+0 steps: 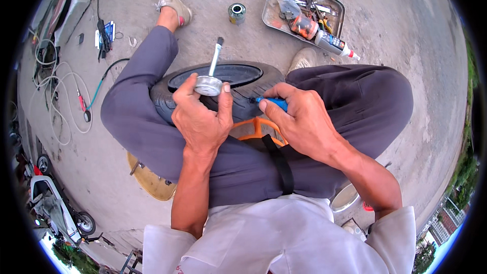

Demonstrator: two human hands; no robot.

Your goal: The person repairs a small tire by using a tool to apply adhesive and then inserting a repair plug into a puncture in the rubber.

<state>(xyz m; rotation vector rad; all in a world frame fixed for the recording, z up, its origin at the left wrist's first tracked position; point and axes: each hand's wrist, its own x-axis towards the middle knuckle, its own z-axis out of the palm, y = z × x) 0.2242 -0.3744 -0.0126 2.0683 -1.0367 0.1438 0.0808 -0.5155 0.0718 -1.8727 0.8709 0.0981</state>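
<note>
Tire between legs; printed label on bottle.

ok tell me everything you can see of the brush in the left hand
The brush has a slim, pale stem and a short, dark bristle tip. Its lower end meets a round, silvery, metal-looking cap, pinched by the left hand. Bristles point up the picture, leaning slightly right. Part of it overlaps the black tire in view; whether they touch is unclear.

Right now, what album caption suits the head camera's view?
Left hand holding a lid with a brush, right hand gripping a blue tool, a tire between the legs.
</note>
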